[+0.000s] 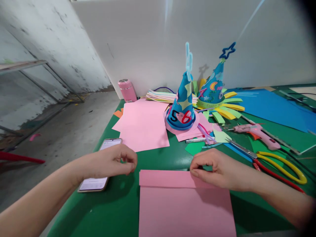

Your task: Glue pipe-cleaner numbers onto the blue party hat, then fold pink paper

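Observation:
A pink paper sheet (185, 210) lies in front of me on the green table (118, 210), its far edge folded over into a strip. My right hand (217, 169) is closed in a pinch on the right end of that folded strip. My left hand (113, 163) hovers just left of the sheet's far left corner, fingers curled together, thumb against fingertips; nothing shows in it. A phone (100, 164) lies partly under my left hand.
Beyond lie loose pink sheets (144, 126), two blue cone hats (182, 105) (213, 87), coloured paper strips (227, 110), a pink glue gun (259, 133), yellow-and-red scissors (276, 163), blue card (274, 108) and a pink bottle (127, 90). The table's left edge drops to the floor.

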`<control>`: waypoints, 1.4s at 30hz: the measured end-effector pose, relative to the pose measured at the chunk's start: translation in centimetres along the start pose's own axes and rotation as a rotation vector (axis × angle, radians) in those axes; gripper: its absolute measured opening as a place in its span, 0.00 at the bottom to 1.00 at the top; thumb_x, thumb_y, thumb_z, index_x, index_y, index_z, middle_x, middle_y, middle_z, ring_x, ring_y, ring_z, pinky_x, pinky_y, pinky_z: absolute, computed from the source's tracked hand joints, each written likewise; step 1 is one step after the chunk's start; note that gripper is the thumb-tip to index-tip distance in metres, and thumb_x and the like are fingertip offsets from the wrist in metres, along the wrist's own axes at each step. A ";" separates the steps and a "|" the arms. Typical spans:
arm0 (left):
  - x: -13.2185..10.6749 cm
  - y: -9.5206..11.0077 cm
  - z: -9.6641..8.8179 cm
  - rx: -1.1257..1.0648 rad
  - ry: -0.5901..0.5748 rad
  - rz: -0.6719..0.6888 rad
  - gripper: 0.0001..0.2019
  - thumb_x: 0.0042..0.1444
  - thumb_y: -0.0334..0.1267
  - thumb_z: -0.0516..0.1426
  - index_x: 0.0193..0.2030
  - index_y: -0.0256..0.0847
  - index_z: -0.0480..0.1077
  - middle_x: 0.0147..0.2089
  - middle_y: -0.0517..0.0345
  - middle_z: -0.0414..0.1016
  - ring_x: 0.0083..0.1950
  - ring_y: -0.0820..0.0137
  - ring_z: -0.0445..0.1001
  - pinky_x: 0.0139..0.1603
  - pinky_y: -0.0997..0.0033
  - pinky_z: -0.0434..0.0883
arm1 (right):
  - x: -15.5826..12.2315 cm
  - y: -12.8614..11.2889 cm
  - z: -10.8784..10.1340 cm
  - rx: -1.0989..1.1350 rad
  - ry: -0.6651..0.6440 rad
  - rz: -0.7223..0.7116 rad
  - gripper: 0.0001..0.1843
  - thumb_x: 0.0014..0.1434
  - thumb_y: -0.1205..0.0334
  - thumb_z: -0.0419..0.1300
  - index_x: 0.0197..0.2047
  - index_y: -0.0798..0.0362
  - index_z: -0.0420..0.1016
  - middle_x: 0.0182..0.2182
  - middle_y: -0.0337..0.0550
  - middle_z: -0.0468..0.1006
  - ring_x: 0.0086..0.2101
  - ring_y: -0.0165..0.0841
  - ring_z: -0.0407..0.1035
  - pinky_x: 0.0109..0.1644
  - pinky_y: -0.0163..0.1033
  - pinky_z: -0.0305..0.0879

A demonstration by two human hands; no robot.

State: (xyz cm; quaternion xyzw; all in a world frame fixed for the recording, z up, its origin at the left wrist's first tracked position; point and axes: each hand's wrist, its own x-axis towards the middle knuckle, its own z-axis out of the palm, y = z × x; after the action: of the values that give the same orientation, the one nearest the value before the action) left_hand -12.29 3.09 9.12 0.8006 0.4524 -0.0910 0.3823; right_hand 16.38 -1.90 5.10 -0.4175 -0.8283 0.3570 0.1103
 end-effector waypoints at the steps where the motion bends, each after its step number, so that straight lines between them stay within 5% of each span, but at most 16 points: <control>1: 0.2 0.4 -0.2 0.024 0.012 0.011 0.08 0.47 0.34 0.49 0.22 0.39 0.68 0.24 0.63 0.68 0.27 0.75 0.63 0.29 0.78 0.60 | 0.1 0.0 0.0 -0.008 0.004 -0.001 0.09 0.54 0.69 0.51 0.26 0.54 0.70 0.23 0.37 0.72 0.24 0.25 0.63 0.28 0.29 0.55; 4: 1.1 2.6 0.2 0.050 0.102 0.068 0.09 0.50 0.36 0.48 0.27 0.39 0.68 0.28 0.62 0.69 0.30 0.75 0.64 0.31 0.78 0.60 | 0.3 -0.1 0.3 -0.040 0.013 -0.024 0.08 0.53 0.69 0.51 0.27 0.54 0.71 0.23 0.37 0.73 0.24 0.25 0.63 0.28 0.29 0.54; 7: 2.5 5.1 1.9 0.007 -0.012 0.183 0.09 0.49 0.41 0.50 0.30 0.38 0.69 0.28 0.62 0.68 0.29 0.75 0.63 0.26 0.79 0.59 | 0.5 -0.7 0.4 -0.078 0.020 -0.060 0.08 0.52 0.70 0.52 0.28 0.53 0.71 0.23 0.36 0.73 0.24 0.25 0.63 0.28 0.29 0.54; 10: 3.9 6.2 3.6 -0.036 -0.124 0.266 0.09 0.49 0.36 0.48 0.22 0.38 0.63 0.20 0.65 0.60 0.23 0.78 0.58 0.23 0.79 0.55 | 0.6 -1.2 0.5 -0.110 0.014 -0.074 0.08 0.51 0.70 0.52 0.28 0.53 0.71 0.23 0.36 0.72 0.25 0.25 0.63 0.28 0.29 0.53; 14: 4.6 5.9 4.5 -0.113 -0.138 0.292 0.08 0.47 0.31 0.46 0.19 0.39 0.55 0.19 0.67 0.51 0.21 0.79 0.52 0.21 0.79 0.52 | 1.1 -1.8 0.7 -0.124 0.007 -0.092 0.08 0.52 0.69 0.52 0.30 0.54 0.72 0.24 0.37 0.73 0.25 0.25 0.64 0.28 0.29 0.54; 20: 3.7 5.3 3.7 -0.209 -0.193 0.252 0.07 0.46 0.31 0.47 0.20 0.38 0.57 0.19 0.67 0.52 0.22 0.79 0.52 0.20 0.80 0.52 | 1.2 -1.5 0.4 -0.118 -0.004 -0.127 0.08 0.52 0.70 0.52 0.28 0.54 0.71 0.23 0.35 0.71 0.24 0.24 0.62 0.27 0.29 0.53; 34: 2.4 2.6 2.7 -0.237 -0.238 0.149 0.10 0.51 0.36 0.49 0.21 0.37 0.60 0.20 0.65 0.54 0.24 0.78 0.53 0.22 0.79 0.53 | -3.4 1.8 -2.2 -0.040 0.044 0.115 0.12 0.58 0.62 0.49 0.28 0.53 0.69 0.25 0.37 0.72 0.26 0.27 0.64 0.31 0.31 0.58; 39: 2.7 2.9 2.5 -0.216 -0.221 0.117 0.10 0.51 0.37 0.48 0.22 0.37 0.61 0.21 0.65 0.55 0.23 0.78 0.53 0.21 0.79 0.52 | -3.1 1.0 -2.4 -0.050 0.177 0.121 0.12 0.58 0.55 0.51 0.39 0.50 0.71 0.36 0.41 0.74 0.36 0.33 0.67 0.38 0.35 0.61; 42: 2.9 3.8 2.4 -0.173 -0.216 0.163 0.10 0.51 0.36 0.48 0.22 0.38 0.61 0.21 0.66 0.57 0.24 0.78 0.55 0.22 0.80 0.53 | -1.7 -0.8 -1.3 -0.082 0.139 0.027 0.18 0.54 0.52 0.55 0.47 0.49 0.68 0.40 0.42 0.74 0.38 0.34 0.67 0.38 0.34 0.61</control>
State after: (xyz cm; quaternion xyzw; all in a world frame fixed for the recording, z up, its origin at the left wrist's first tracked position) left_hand -7.14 2.18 8.03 0.7841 0.3485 -0.1061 0.5024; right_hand 17.57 -2.85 6.77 -0.4565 -0.8270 0.2942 0.1455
